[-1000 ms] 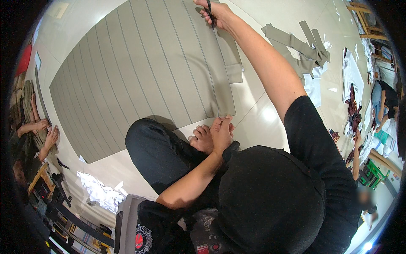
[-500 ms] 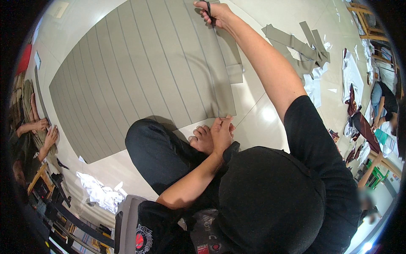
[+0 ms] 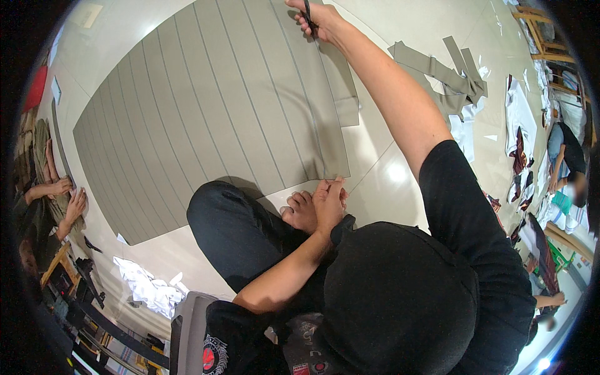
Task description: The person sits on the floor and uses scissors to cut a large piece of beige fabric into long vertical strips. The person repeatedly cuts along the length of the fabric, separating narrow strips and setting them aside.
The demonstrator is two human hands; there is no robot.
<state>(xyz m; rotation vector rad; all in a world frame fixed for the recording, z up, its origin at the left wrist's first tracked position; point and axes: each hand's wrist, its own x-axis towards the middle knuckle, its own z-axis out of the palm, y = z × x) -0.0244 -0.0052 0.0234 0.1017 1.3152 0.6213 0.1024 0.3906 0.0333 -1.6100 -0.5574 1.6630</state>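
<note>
A large olive-grey fabric panel (image 3: pixel 212 106) with long parallel lines lies spread on the pale tiled floor (image 3: pixel 387 181). At the panel's upper right, my right hand (image 3: pixel 317 24) grips black scissors (image 3: pixel 309 15), arm stretched out. My left hand (image 3: pixel 330 201) pinches the panel's lower right corner beside my bare foot (image 3: pixel 299 211). The fabric is slightly rippled along that right side, and a narrower piece (image 3: pixel 347 112) shows under or beside its edge. My bent knee in dark trousers (image 3: pixel 228 225) borders the panel's lower edge.
Cut olive strips (image 3: pixel 450 75) and white fabric (image 3: pixel 519 112) lie to the right; crumpled white cloth (image 3: pixel 147 284) lies lower left. A co-worker's hands (image 3: pixel 72 200) work at the far left. Other people (image 3: pixel 565 159) and wooden furniture (image 3: pixel 540 34) line the right edge.
My left hand and the panel's lower corner have moved slightly downward. At the far right, co-workers have shifted dark cloth and their arms; my right hand stays in place.
</note>
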